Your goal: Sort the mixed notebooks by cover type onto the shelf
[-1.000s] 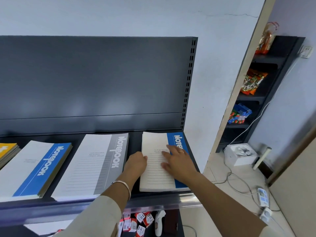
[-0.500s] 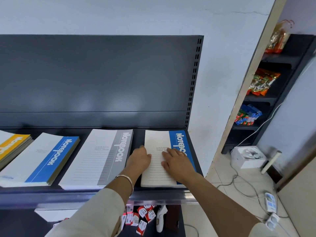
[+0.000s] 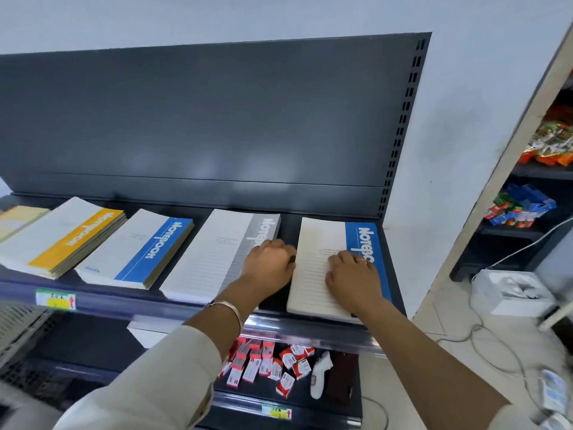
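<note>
Several notebook stacks lie side by side on the dark shelf (image 3: 288, 223). The rightmost is a blue-banded stack (image 3: 322, 243). My right hand (image 3: 352, 277) rests flat on its cover, fingers spread. My left hand (image 3: 269, 265) lies in the gap at that stack's left edge, fingers curled against the side; whether it grips anything I cannot tell. Left of it lie a grey-banded stack (image 3: 210, 259), another blue-banded stack (image 3: 139, 252), a yellow-banded stack (image 3: 59, 237) and a pale yellowish notebook (image 3: 15, 217) at the far left edge.
The shelf has a dark back panel (image 3: 201, 119) and a front rail with a price tag (image 3: 55, 300). A lower shelf holds small red-and-white boxes (image 3: 266, 366) and a white handheld device (image 3: 321, 378). At right are a snack rack (image 3: 527, 209), a white box (image 3: 511, 290) and floor cables.
Both hands stay on the rightmost blue stack, shifted slightly forward along it. The view has swung left and down, bringing the yellow-banded stack and the lower shelf into sight.
</note>
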`<state>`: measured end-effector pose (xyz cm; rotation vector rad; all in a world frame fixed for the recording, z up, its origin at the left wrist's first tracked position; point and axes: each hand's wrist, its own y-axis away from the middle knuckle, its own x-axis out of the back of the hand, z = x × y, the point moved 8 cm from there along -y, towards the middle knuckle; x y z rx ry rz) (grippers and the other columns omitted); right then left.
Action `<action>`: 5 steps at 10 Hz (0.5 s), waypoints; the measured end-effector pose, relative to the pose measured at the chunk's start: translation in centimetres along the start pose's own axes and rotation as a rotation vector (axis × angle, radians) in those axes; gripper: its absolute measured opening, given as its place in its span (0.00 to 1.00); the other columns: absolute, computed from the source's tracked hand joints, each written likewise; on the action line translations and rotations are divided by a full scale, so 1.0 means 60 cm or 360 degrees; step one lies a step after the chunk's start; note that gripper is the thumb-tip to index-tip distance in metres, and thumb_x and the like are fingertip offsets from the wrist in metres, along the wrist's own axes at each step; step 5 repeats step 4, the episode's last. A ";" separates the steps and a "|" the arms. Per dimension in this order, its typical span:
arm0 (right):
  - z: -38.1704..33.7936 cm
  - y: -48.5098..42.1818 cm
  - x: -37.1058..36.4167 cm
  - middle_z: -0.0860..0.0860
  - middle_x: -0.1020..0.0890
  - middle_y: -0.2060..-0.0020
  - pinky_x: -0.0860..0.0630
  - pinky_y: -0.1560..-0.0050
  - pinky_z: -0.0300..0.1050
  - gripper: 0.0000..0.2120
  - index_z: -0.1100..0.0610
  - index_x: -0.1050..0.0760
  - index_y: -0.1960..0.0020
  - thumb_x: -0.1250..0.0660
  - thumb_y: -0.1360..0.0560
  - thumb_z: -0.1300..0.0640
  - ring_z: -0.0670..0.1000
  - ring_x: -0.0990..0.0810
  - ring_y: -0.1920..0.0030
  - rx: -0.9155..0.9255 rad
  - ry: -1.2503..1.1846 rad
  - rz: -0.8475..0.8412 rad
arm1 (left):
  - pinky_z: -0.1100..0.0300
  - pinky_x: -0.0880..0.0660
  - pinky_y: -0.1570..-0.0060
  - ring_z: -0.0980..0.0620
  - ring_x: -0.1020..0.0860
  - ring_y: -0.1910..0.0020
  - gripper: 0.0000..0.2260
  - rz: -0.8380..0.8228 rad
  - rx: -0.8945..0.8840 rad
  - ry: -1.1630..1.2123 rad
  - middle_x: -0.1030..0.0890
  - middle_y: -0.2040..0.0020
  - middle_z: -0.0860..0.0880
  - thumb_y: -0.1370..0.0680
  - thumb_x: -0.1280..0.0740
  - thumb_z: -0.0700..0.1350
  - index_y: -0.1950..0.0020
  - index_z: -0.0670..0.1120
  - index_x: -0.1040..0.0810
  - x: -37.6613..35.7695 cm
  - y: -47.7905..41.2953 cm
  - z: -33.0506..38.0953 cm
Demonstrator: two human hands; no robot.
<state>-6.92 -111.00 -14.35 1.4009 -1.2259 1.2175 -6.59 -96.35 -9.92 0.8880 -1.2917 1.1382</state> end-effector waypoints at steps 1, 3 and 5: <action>-0.011 -0.007 0.008 0.55 0.30 0.34 0.36 0.32 0.58 0.18 0.56 0.34 0.32 0.47 0.20 0.53 0.59 0.33 0.33 -0.0042 -0.0004 -0.0034 | 0.54 0.32 0.39 0.47 0.29 0.37 0.15 -0.0013 0.0032 -0.0026 0.25 0.36 0.48 0.20 0.42 0.48 0.34 0.49 0.28 0.011 0.015 -0.021; -0.060 -0.005 0.036 0.54 0.30 0.32 0.34 0.33 0.55 0.21 0.55 0.36 0.29 0.47 0.19 0.48 0.57 0.32 0.32 0.0054 0.0045 0.0041 | 0.55 0.31 0.38 0.47 0.29 0.37 0.15 0.0031 0.0086 -0.0039 0.25 0.36 0.48 0.20 0.42 0.48 0.33 0.50 0.28 0.052 0.040 -0.075; -0.100 -0.001 0.058 0.53 0.30 0.33 0.33 0.35 0.52 0.21 0.54 0.36 0.29 0.47 0.19 0.47 0.56 0.31 0.33 0.0117 0.0072 0.0141 | 0.55 0.31 0.39 0.47 0.28 0.38 0.15 0.0098 0.0068 -0.0069 0.25 0.36 0.49 0.19 0.43 0.50 0.33 0.51 0.29 0.086 0.046 -0.101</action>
